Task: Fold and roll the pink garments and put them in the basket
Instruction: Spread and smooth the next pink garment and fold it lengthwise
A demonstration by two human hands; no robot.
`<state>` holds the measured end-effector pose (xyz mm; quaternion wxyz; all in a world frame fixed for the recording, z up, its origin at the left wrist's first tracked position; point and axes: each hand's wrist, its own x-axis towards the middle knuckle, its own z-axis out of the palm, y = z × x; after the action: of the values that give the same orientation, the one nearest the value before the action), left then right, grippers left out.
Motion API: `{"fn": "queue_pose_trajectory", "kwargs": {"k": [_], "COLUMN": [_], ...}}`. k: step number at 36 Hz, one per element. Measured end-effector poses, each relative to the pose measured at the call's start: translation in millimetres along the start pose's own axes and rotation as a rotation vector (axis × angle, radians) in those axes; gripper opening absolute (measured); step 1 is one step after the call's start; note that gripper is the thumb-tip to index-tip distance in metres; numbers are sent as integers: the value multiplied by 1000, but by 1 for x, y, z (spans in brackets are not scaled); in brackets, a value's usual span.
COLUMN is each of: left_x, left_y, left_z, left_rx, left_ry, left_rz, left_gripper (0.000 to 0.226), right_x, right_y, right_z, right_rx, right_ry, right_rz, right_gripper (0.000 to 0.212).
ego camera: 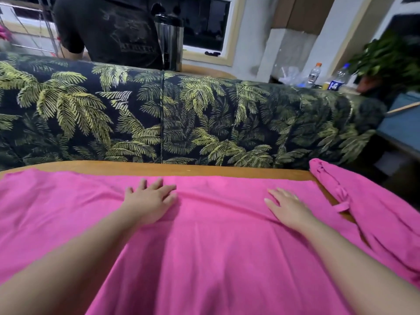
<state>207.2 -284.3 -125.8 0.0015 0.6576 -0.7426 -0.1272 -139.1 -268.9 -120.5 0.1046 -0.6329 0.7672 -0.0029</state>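
A large pink garment (216, 242) lies spread flat over the wooden table (172, 167), covering nearly all of it. My left hand (150, 198) rests palm down on the cloth near the far edge, fingers spread. My right hand (287, 205) lies flat on the same cloth further right, fingers straight. A bunched part of the pink fabric (336, 189), with a small tie loop, hangs over the table's right corner. No basket is in view.
A sofa back with a dark palm-leaf print (159, 114) runs just beyond the table. Behind it stands a person in a black shirt (109, 30) beside a steel flask (169, 42). Plastic bottles (314, 75) and a potted plant (386, 57) sit at the back right.
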Motion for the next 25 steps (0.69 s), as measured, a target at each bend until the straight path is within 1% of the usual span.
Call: {"fn": "queue_pose_trajectory", "kwargs": {"k": [3, 8, 12, 15, 17, 19, 21, 23, 25], "left_x": [2, 15, 32, 38, 39, 37, 35, 34, 34], "left_y": [9, 14, 17, 17, 17, 17, 17, 18, 18], "left_z": [10, 17, 19, 19, 20, 20, 20, 21, 21], "left_rx": [78, 111, 117, 112, 106, 95, 92, 89, 74], "left_ry": [7, 63, 77, 93, 113, 135, 163, 184, 192], "left_rz": [-37, -39, -44, -40, -32, -25, -17, -5, 9], "left_gripper": [56, 59, 61, 68, 80, 89, 90, 90, 90], "right_x": [1, 13, 28, 36, 39, 41, 42, 44, 46], "right_y": [9, 15, 24, 28, 33, 42, 53, 64, 74], "right_z": [2, 1, 0, -2, -1, -1, -3, -7, -10], "right_rx": [-9, -28, -27, -4, 29, 75, 90, 66, 30], "right_ry": [-64, -60, -54, -42, 20, 166, 297, 324, 327], "right_rz": [72, 125, 140, 136, 141, 186, 289, 386, 433], "right_gripper": [58, 60, 61, 60, 60, 57, 50, 47, 45]}}
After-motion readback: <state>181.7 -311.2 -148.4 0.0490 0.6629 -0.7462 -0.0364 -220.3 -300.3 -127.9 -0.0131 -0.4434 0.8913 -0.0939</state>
